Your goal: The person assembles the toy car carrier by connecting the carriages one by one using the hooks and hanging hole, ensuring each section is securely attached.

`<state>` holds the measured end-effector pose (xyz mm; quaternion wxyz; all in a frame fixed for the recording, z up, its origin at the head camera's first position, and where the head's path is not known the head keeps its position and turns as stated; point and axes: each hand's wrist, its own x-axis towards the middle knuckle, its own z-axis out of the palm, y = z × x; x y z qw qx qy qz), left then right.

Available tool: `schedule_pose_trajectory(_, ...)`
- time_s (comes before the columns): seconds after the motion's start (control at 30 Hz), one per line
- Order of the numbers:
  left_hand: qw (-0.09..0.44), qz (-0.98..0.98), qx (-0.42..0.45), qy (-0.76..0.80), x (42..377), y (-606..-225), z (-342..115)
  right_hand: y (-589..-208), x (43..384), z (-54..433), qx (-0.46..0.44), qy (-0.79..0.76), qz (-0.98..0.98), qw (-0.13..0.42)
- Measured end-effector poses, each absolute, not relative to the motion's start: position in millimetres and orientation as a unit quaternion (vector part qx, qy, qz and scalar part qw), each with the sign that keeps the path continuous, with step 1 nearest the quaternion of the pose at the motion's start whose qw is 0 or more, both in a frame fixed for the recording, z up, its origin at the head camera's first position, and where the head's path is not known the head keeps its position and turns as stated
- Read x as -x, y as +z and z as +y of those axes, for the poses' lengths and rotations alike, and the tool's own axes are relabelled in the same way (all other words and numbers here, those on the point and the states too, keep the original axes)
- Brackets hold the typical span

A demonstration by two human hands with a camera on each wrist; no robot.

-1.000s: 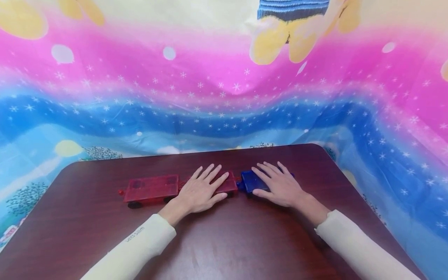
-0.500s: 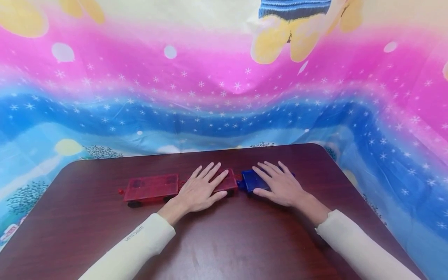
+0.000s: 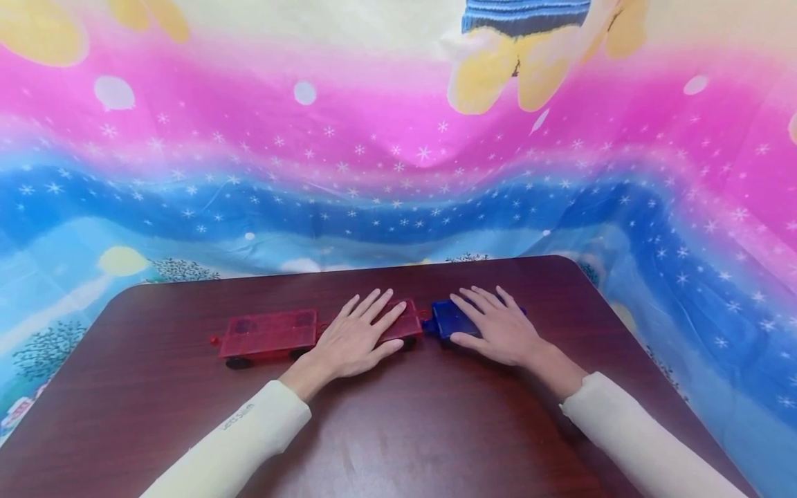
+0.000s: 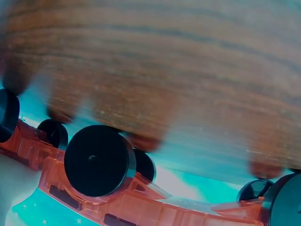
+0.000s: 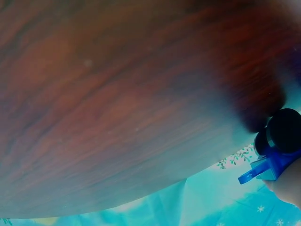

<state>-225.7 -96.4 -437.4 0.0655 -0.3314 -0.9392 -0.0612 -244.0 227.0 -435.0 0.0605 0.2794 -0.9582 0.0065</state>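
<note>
Red toy car (image 3: 269, 332), second red car (image 3: 407, 319) and blue car (image 3: 450, 321), in a row across the table (image 3: 436, 429). Left hand (image 3: 351, 339): fingers straight, spread over the second. Right hand (image 3: 501, 328): likewise, over the blue. Step, by judgement: steadying the row. Next move seemingly calls for both hands acting together, cars kept aligned.

Both hands (image 3: 353, 340) (image 3: 503, 333) palms down, fingers (image 3: 391, 317) spread
</note>
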Motion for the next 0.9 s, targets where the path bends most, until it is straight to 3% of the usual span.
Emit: schedule_pose_trajectory(0.9,0.064,-0.939,0.333,-0.057,226.6,-436.9,-94.4,-437.1,249.1,225.5,-0.27,0.016,-0.961,0.06)
